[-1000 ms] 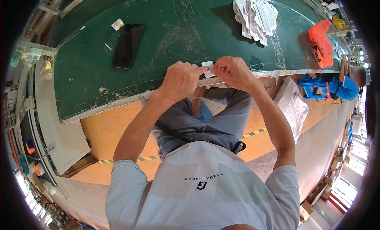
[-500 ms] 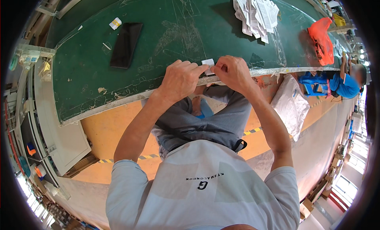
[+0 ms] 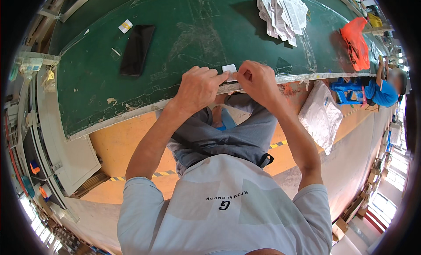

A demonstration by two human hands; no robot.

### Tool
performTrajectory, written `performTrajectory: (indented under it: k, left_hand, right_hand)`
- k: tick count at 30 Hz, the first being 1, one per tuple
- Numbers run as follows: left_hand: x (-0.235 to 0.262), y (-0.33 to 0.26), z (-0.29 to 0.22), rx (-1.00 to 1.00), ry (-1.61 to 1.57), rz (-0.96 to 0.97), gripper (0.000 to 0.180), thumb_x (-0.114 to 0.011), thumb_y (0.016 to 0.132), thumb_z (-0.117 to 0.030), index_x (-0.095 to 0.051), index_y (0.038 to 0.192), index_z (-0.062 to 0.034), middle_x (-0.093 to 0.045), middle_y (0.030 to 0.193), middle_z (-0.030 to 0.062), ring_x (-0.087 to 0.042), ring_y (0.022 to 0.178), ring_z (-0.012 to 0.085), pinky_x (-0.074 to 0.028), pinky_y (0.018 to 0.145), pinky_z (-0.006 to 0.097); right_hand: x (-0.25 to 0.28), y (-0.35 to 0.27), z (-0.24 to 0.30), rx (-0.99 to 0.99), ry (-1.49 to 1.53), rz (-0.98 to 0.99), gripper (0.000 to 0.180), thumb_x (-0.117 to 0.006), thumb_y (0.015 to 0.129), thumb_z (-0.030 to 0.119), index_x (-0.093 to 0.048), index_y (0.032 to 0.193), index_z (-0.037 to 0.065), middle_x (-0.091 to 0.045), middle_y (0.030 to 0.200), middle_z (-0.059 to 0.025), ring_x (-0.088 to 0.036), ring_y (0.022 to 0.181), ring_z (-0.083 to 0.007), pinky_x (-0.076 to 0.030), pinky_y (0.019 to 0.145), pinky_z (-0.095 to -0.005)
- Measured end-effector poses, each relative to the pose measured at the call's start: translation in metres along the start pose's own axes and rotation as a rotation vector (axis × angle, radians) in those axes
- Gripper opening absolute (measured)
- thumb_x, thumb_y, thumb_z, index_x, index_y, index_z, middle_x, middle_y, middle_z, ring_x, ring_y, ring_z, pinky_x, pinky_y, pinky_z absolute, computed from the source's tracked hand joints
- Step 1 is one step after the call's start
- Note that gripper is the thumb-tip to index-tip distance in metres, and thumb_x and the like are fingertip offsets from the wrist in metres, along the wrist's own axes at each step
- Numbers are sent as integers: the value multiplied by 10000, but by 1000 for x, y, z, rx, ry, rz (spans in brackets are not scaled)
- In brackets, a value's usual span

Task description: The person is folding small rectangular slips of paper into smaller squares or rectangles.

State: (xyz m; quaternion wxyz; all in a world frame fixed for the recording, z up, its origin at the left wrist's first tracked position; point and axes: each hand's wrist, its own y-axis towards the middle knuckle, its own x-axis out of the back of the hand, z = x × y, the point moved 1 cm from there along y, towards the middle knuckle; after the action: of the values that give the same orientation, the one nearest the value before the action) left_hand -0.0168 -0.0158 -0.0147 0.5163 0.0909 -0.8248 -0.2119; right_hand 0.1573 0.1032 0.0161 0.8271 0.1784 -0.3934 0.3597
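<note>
At the near edge of the green table (image 3: pixel 175 57), a small white paper slip (image 3: pixel 229 68) lies between my two hands. My left hand (image 3: pixel 198 89) has its fingers curled, with thumb and index at the slip's left side. From the other side, my right hand (image 3: pixel 258 79) closes finger and thumb at the slip's right edge. The lower part of the slip is partly covered by my fingertips. Farther back on the right is a loose pile of printed white paper slips (image 3: pixel 283 16).
A black phone-like slab (image 3: pixel 137 51) and a small white-and-yellow packet (image 3: pixel 125 26) lie at the left. A red plastic bag (image 3: pixel 356 43) sits at the table's right end. Below it are a white sack (image 3: pixel 321 117) and a blue stool (image 3: pixel 348 90). A person in blue (image 3: pixel 383 92) works far right.
Both hands remain at the paper slip with only very slight finger movement. The whole view has shifted a little; nothing else visibly differs.
</note>
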Motion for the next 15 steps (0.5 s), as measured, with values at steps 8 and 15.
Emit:
performTrajectory:
  k: [8, 15]
  left_hand:
    - [2, 1, -1, 10, -31, 17, 373, -668, 801, -63, -757, 1146, -172, -543, 690, 29, -575, 668, 232, -445, 627, 382]
    - [9, 5, -4, 9, 18, 32, 375, -674, 800, -68, -764, 1148, -174, -560, 695, 26, -577, 668, 231, -457, 634, 378]
  right_hand:
    - [-13, -49, 23, 462, -308, -156, 496, -754, 802, 168, -627, 1274, 84, -561, 1141, -70, -566, 1054, -276, -436, 863, -429]
    - [-22, -49, 21, 447, -388, -156, 488, -763, 781, 186, -634, 1241, 84, -541, 1179, -65, -549, 1114, -273, -432, 886, -438]
